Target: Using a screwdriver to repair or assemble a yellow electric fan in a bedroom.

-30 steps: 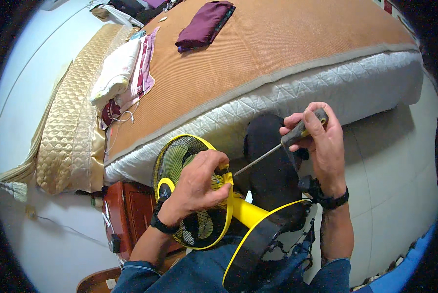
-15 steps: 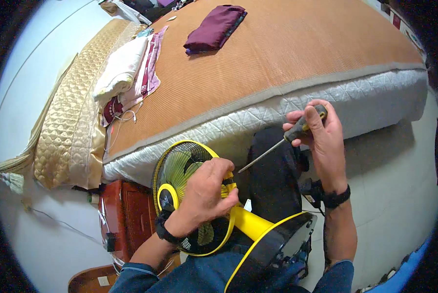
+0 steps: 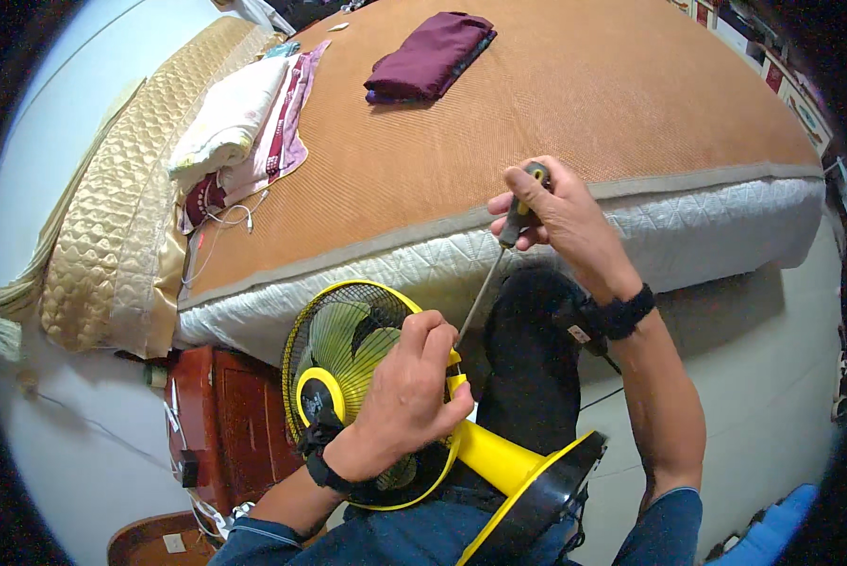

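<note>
A yellow-and-black electric fan [image 3: 502, 451] lies across my lap, its round mesh grille with greenish blades on the left and its black base on the right. My left hand [image 3: 409, 382] is closed on the fan beside the grille's rim, near a small yellow part; its fingers hide most of that spot. In my right hand [image 3: 570, 222], raised over the bed's edge, is a screwdriver [image 3: 520, 215] with a dark grey and yellow handle. Its thin metal shaft slants down to the fan beside my left fingers. I cannot tell whether the tip sits in a screw.
Ahead stands a bed [image 3: 574, 113] with a brown mat and white quilted side. On it are a folded maroon cloth [image 3: 433, 57] and a white rolled towel [image 3: 230, 118]. A red-brown cabinet [image 3: 253, 415] is at left. A cable [image 3: 601, 398] runs across the floor at right.
My right hand has moved left and up with the screwdriver, which now stands steeper, its tip at the fan by my left fingers. The fan's base has shifted slightly down.
</note>
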The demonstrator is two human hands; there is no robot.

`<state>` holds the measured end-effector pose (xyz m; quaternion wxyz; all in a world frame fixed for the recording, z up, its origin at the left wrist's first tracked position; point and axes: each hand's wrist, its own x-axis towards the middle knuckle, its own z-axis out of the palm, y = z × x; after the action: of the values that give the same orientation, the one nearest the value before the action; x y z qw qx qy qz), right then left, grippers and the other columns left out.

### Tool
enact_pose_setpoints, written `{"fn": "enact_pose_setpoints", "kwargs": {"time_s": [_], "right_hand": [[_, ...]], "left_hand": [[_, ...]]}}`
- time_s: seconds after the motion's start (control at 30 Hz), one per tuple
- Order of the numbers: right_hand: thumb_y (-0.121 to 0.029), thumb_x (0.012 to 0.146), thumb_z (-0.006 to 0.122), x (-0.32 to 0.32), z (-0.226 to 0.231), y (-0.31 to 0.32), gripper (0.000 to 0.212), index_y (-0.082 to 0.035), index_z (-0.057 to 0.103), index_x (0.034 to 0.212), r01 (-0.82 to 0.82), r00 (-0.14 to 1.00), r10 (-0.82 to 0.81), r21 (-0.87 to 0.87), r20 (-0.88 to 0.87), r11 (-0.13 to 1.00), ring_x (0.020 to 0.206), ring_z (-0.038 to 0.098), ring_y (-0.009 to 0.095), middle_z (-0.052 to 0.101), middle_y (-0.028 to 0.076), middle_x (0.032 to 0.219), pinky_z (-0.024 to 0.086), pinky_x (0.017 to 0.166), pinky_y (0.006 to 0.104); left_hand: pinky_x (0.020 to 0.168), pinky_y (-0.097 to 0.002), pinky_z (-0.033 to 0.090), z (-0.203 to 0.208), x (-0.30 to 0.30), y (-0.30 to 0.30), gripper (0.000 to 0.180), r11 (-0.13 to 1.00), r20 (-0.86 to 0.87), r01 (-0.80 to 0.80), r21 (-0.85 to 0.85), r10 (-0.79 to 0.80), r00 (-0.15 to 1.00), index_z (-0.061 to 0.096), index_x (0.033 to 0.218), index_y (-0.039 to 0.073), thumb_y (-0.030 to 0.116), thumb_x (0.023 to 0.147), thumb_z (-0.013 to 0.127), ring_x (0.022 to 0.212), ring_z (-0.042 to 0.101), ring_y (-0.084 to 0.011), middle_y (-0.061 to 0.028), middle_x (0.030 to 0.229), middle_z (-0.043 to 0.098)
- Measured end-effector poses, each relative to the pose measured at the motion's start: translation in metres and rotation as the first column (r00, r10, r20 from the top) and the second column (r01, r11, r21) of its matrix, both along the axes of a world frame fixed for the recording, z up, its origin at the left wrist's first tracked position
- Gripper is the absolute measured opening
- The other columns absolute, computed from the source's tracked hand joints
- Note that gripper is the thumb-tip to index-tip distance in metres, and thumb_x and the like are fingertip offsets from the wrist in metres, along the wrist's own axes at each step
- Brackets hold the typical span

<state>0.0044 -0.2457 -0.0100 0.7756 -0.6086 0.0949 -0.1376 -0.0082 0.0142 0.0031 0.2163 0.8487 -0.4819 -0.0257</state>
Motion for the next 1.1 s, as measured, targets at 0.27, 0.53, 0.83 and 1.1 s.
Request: {"fn": "enact_pose_setpoints", "kwargs": {"time_s": [0.27,0.53,0.83,1.1], "right_hand": [[-0.042,0.102,0.059,0.024,-0.003,0.002,0.037,-0.007,0.053,0.111,-0.162,0.985,0.158,-0.061,-0.070,0.985,0.075,0.070,0.015,0.071,0.009,0.091,0.052,0.056,0.0249],[-0.038,0.099,0.061,-0.043,0.034,0.001,0.030,-0.008,0.057,0.096,-0.080,0.993,0.049,-0.306,-0.107,0.949,0.061,0.060,0.009,0.061,0.001,0.068,0.048,0.057,0.0270],[-0.028,0.089,0.076,-0.144,-0.014,0.054,0.032,-0.006,0.058,0.105,-0.515,0.811,0.331,-0.321,-0.483,0.794,0.072,0.066,0.017,0.066,0.007,0.078,0.050,0.064,0.0333],[-0.009,0.089,0.073,-0.172,-0.023,0.070,0.024,-0.004,0.054,0.101,-0.245,0.882,0.242,0.044,-0.404,0.968,0.088,0.071,0.019,0.072,0.010,0.089,0.056,0.083,0.0328]], "left_hand": [[0.089,-0.0454,0.053,0.000,0.002,0.002,0.052,1.000,-0.052,0.010,0.001,-0.010,0.999,0.050,0.119,0.000,0.013,0.074,0.073,0.106,0.058,-0.0435,-0.0235,0.120,0.051],[0.088,-0.0448,0.052,-0.002,0.013,0.008,0.032,0.986,0.003,0.162,-0.035,-0.162,0.987,0.059,0.102,0.001,0.010,0.074,0.071,0.101,0.062,-0.0369,-0.0162,0.105,0.062],[0.087,-0.0442,0.051,0.006,0.010,0.032,0.029,0.991,-0.002,0.135,-0.020,-0.135,0.991,0.060,0.098,0.002,0.011,0.072,0.071,0.100,0.061,-0.0353,-0.0145,0.103,0.062],[0.084,-0.0438,0.051,0.004,0.017,0.058,0.031,0.997,0.042,0.065,-0.046,-0.063,0.997,0.063,0.098,0.002,0.011,0.070,0.071,0.097,0.063,-0.0345,-0.0138,0.101,0.063]]}}
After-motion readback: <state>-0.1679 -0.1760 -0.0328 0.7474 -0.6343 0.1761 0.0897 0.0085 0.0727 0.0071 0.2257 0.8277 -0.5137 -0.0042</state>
